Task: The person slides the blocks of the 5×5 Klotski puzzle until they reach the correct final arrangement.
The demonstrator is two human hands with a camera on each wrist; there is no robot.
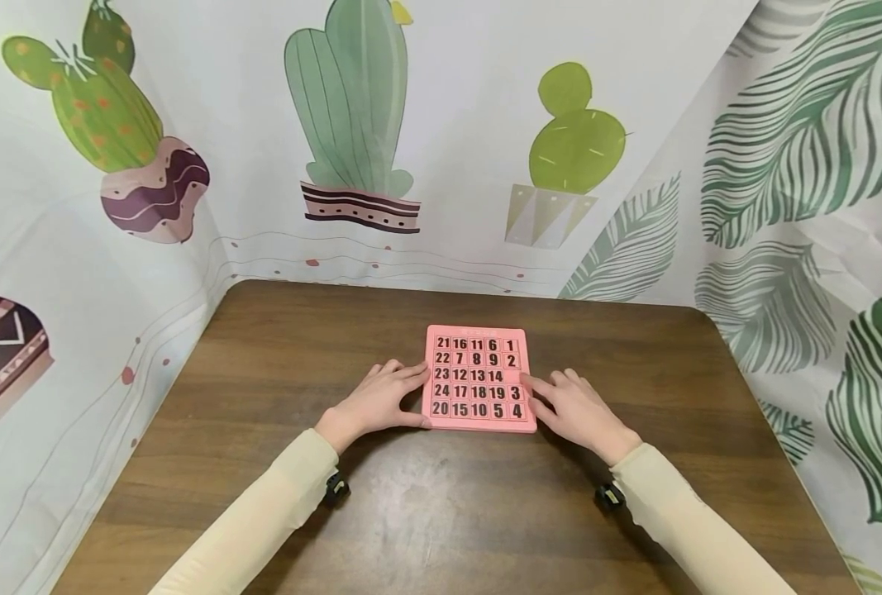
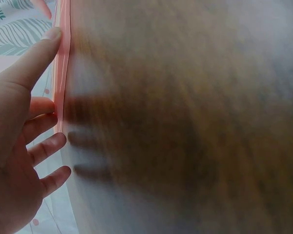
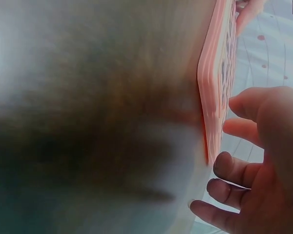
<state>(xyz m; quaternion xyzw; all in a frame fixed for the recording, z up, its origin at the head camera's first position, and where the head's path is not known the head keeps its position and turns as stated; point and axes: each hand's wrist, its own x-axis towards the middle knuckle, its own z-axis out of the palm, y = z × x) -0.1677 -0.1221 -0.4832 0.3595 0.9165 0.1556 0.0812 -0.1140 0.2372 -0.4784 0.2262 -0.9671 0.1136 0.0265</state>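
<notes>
A pink square number puzzle (image 1: 478, 424) lies flat on the wooden table, its black numbers upright in the head view. Row three has a gap at its right end, beside 14. My left hand (image 1: 377, 401) rests at the left side, thumb near the lower corner and index finger on the edge; in the left wrist view the thumb (image 2: 36, 56) touches the pink side (image 2: 62, 73). At the right side, my right hand (image 1: 582, 413) has its index fingertip by the gap and its thumb near the edge. The right wrist view shows those fingers loosely bent beside the puzzle (image 3: 210, 92).
The brown table (image 1: 426, 512) extends around the puzzle, with its far edge beyond it. A white cloth backdrop (image 1: 463, 124) with printed cacti and leaves hangs behind and at both sides. Dark wrist devices (image 1: 336, 487) sit under both sleeves.
</notes>
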